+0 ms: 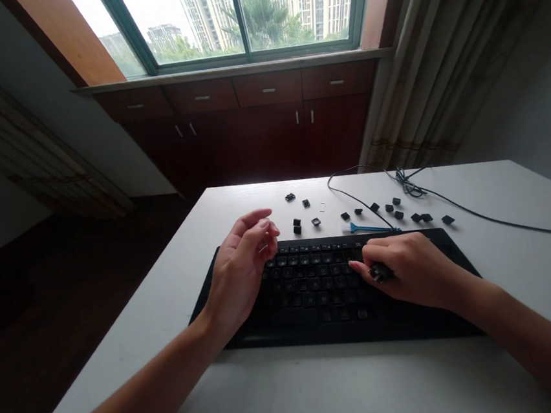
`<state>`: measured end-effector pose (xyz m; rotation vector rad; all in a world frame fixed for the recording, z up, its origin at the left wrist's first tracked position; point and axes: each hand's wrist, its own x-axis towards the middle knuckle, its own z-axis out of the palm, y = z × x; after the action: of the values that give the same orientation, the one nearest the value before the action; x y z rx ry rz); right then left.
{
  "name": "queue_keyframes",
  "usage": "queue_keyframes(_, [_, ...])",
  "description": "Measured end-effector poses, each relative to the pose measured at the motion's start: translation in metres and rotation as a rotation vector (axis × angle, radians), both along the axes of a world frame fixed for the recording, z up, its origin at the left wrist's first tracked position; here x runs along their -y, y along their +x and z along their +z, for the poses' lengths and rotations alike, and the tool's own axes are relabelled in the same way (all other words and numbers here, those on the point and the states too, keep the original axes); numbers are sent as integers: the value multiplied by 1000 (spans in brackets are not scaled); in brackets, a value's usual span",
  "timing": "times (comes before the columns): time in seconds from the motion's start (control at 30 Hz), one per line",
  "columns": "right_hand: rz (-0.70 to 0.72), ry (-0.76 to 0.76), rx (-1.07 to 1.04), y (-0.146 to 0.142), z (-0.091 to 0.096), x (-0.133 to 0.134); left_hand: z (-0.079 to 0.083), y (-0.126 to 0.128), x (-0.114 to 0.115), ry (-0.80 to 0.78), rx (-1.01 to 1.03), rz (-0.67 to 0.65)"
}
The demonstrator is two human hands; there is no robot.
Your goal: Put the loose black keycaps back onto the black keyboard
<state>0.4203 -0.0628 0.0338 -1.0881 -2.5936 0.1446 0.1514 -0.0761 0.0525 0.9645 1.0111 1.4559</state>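
A black keyboard (295, 334) lies on the white table, with bare sockets among its keys. Above its left part I hold my left hand (241, 258) raised, fingers loosely curled and slightly apart, nothing visible in them. My right hand (402, 262) is closed round a small dark tool (381, 273) over the right part of the keys; its working end is hidden, so I cannot tell its kind. Behind the keyboard lie loose black keycaps (297, 226), with more keycaps (398, 215) to the right. A blue brush (368, 227) rests along the keyboard's back edge.
A black cable (481, 214) runs from behind the keyboard, is bundled near the table's far edge and trails off right. A thin bent wire piece (322, 207) lies by the keycaps. The white table (293, 386) stands before wooden cabinets (249, 137) under a window.
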Motion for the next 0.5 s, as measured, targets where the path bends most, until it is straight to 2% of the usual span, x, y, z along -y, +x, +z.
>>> queue_keyframes(0.13, [1, 37, -11, 4, 2, -1, 12, -18, -13, 92, -83, 73])
queue_keyframes(0.2, [-70, 107, -21, 11, 6, -4, 19, -34, -21, 170, -307, 163])
queue_keyframes(0.27, [-224, 212, -20, 22, 11, -9, 25, -54, -27, 194, -819, 232])
queue_keyframes(0.33, [-431, 293, 28, 36, 16, -16, 28, -75, -32, 123, -1392, 331])
queue_keyframes(0.37, [-539, 306, 77, 44, 19, -19, 28, -85, -33, 58, -1569, 370])
queue_keyframes(0.43, [-702, 237, 204, 62, 22, -27, 24, -106, -37, -84, -1691, 344])
queue_keyframes(0.5, [-803, 112, 290, 79, 23, -33, 17, -125, -42, -187, -1568, 362])
